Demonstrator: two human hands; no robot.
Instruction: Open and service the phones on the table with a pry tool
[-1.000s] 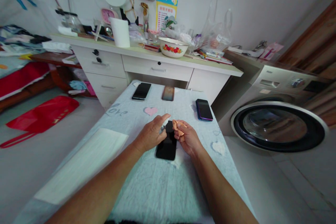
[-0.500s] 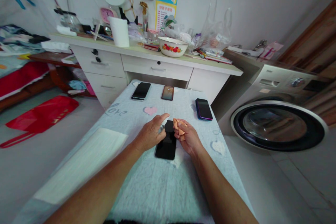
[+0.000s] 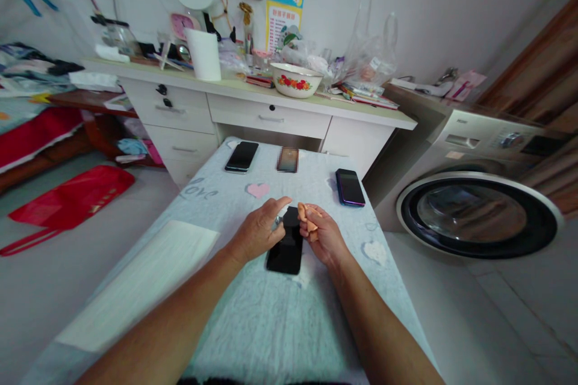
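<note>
A black smartphone [image 3: 285, 252] lies screen up on the cloth-covered table [image 3: 271, 325], directly below both hands. My left hand [image 3: 259, 231] is closed round a small spray bottle [image 3: 280, 214] over the phone's left side; only its white top and a clear part show between thumb and index finger. Bunched in my right hand [image 3: 326, 237] is an orange cloth [image 3: 309, 216], pinched by the fingers at the phone's upper right edge. The two hands are close but apart.
Farther up the table lie a black phone [image 3: 242, 157], a small phone with a blurred surface [image 3: 288, 160] and a purple-edged phone [image 3: 350, 187]. A pale strip [image 3: 144, 283] covers the left side. Beyond stand a cluttered desk [image 3: 271, 119] and, at right, a washing machine [image 3: 478, 144].
</note>
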